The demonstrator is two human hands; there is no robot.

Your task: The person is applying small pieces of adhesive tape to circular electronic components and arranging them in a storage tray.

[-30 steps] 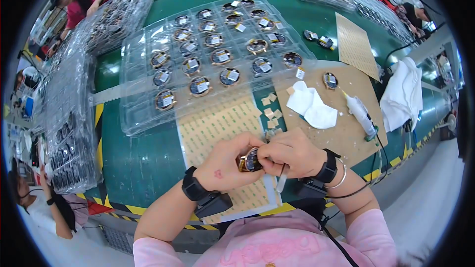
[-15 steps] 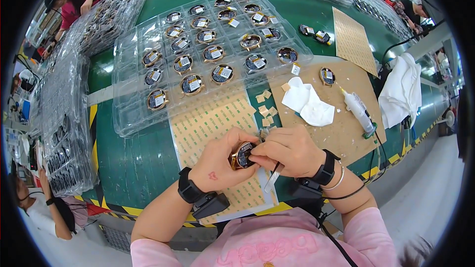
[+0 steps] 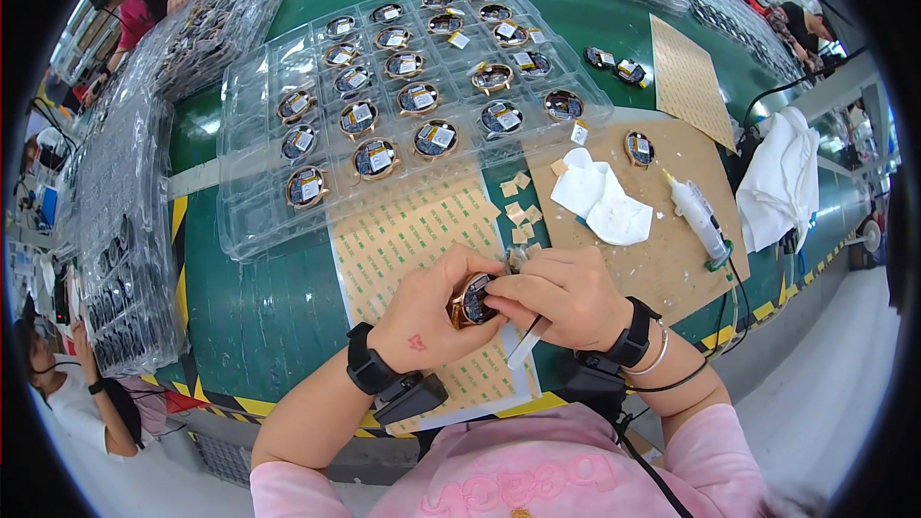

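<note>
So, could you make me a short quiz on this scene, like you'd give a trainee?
1. Which of the person's hands cradles the round gold-rimmed case?
2. The white pen-like tool lies on:
(a) the clear tray
(b) the brown board
(c) the white cloth
3. True or false: both of the person's wrists wear black bands.

Key:
1. The left hand
2. b
3. True

Assy wkshp: hazard-taped bench [image 3: 254, 312], trays [image 3: 251, 173] w/ parts [image 3: 374, 159].
</note>
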